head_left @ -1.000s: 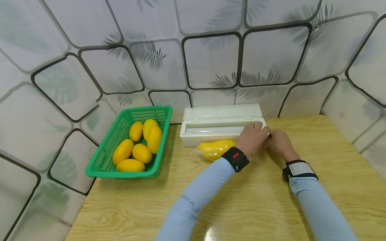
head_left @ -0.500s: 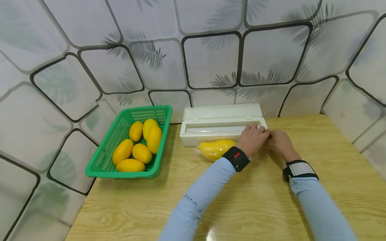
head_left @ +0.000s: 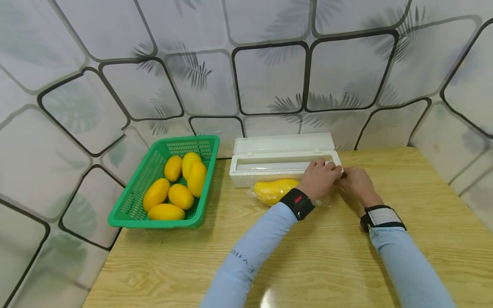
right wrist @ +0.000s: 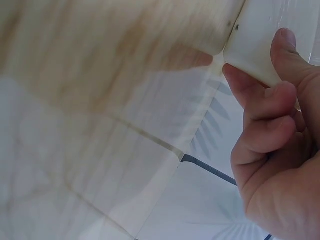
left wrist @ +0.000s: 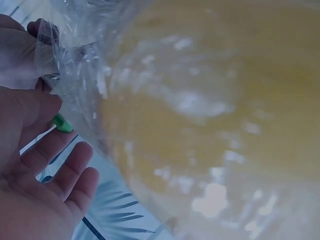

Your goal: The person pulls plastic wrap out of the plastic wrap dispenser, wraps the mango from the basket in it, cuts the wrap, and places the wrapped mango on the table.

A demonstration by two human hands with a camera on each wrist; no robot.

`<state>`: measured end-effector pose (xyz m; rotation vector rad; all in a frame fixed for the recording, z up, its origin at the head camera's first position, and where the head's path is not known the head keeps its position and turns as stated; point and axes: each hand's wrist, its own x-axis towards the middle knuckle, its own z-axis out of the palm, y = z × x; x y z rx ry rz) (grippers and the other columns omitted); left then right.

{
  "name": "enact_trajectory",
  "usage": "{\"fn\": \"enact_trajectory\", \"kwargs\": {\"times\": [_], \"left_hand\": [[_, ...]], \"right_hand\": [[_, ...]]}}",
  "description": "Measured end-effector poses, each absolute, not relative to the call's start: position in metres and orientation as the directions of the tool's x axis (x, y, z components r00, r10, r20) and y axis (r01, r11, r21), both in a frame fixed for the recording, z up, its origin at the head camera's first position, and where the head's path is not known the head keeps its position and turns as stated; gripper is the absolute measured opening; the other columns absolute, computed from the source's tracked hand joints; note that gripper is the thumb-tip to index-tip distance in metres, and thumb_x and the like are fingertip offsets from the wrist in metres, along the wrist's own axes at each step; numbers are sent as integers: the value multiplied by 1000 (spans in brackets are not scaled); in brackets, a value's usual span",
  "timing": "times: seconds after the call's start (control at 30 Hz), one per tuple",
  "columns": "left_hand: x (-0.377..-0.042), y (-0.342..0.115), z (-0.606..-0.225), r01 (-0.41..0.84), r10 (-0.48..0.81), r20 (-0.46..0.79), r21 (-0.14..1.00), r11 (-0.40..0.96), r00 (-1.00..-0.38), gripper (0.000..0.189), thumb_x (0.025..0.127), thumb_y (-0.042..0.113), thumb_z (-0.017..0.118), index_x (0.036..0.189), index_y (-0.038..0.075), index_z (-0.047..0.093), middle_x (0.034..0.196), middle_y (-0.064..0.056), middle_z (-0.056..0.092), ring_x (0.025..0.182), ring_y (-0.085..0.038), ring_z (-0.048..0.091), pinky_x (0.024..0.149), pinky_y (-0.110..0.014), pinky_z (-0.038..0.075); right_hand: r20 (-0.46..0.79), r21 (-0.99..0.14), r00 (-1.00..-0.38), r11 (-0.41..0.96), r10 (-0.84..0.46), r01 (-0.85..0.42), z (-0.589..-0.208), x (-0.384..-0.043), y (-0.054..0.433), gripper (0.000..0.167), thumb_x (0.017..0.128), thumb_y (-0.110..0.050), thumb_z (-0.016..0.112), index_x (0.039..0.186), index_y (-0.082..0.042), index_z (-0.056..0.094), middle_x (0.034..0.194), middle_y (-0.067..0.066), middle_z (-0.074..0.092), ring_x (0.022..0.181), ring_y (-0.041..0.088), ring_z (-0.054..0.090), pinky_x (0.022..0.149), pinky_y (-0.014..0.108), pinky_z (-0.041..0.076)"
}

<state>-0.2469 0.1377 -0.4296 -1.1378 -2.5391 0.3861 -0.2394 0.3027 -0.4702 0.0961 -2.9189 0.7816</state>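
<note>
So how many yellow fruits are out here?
7 yellow fruits: three toward the back of the green basket, three toward its front, one wrapped before the white box. Some may be hidden.

The head view is looking forward and down from this side of the white box [head_left: 285,156], standing well back and taking in the wooden table [head_left: 308,265], the patterned wall [head_left: 269,81] behind the box and the green basket [head_left: 154,223] left of it. The left wrist view is looking from just before the box, so near the wrapped fruit [head_left: 271,191] that it is filling most of the picture. The right wrist view is peering closely past the box's right end toward the wall, tipped so that the table is lying uppermost. Head and left wrist are sharing the fruit and left hand [head_left: 320,179]; head and right wrist, the box's right end and right hand [head_left: 359,186].
</note>
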Motion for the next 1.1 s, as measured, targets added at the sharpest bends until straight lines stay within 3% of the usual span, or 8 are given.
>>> {"fn": "enact_trajectory", "kwargs": {"times": [0.43, 0.6, 0.67, 1.1], "left_hand": [[-252, 127, -438, 654, 728, 165, -341, 675, -665, 45, 101, 40, 53, 146, 34, 50, 137, 14, 56, 123, -15, 50, 98, -30, 45], [-255, 111, -436, 635, 720, 163, -368, 679, -675, 42, 104, 31, 51, 145, 34, 50, 138, 15, 57, 125, -14, 49, 101, -30, 44], [-255, 105, -435, 632, 725, 160, -391, 670, -670, 42, 105, 26, 49, 146, 35, 49, 139, 16, 55, 126, -14, 49, 102, -30, 43], [-254, 86, -443, 636, 725, 267, -352, 687, -635, 42, 103, 33, 51, 145, 31, 52, 136, 15, 58, 119, -14, 54, 100, -29, 44]], "right_hand": [[129, -506, -991, 858, -29, -91, -468, -238, 295, 30, 86, -24, 76, 74, 1, 64, 63, 8, 61, 58, 24, 54, 49, 33, 38], [143, -499, -989, 861, -33, -101, -471, -238, 297, 37, 85, -31, 78, 78, 3, 65, 61, 7, 59, 55, 21, 51, 47, 32, 35], [143, -496, -989, 863, -28, -96, -472, -239, 300, 38, 85, -31, 78, 81, 5, 66, 62, 8, 60, 55, 21, 50, 48, 32, 35], [152, -491, -988, 865, -31, -103, -472, -239, 299, 37, 86, -28, 78, 84, 8, 67, 65, 11, 62, 58, 22, 50, 49, 32, 34]]}}
